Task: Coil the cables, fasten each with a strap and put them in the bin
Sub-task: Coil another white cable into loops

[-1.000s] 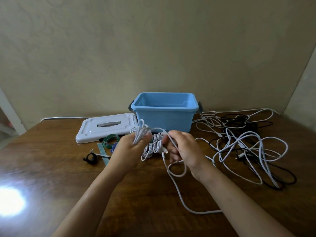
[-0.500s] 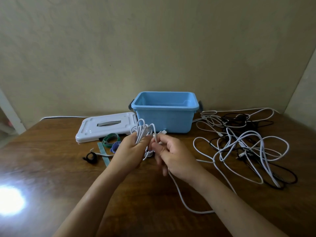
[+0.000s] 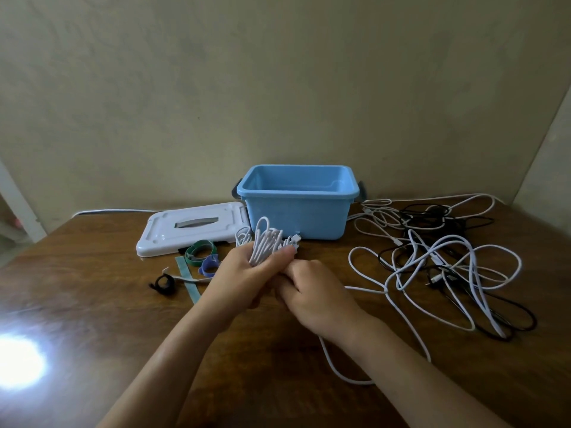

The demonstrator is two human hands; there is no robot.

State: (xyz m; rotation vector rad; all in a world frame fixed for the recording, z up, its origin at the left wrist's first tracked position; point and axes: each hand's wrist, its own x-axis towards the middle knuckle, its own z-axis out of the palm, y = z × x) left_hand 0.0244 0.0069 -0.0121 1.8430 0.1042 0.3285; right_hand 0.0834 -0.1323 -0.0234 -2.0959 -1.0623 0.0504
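While I watched through the head camera, the left hand [image 3: 244,276] gripped a coiled white cable [image 3: 265,242], its fingers [image 3: 279,254] curled round the bundle so that the loops stood up above the fist and a white plug poked out to the right. Just beside it, touching it, the right hand [image 3: 312,291] had its fingers curled inward below the coil; I could not tell whether they pinched the cable, though a loose white tail [image 3: 335,366] ran out from under that wrist across the wooden surface [image 3: 92,304]. Behind the hands stood the open blue bin [image 3: 296,217], with its white lid [image 3: 191,227] lying flat to its left. Near the lid lay a green strap [image 3: 199,251], a blue strap [image 3: 210,264], a black strap [image 3: 163,284] and a flat teal strap [image 3: 187,281]. To the right, well apart from the hands, sprawled a tangle of white and black cables [image 3: 445,267].
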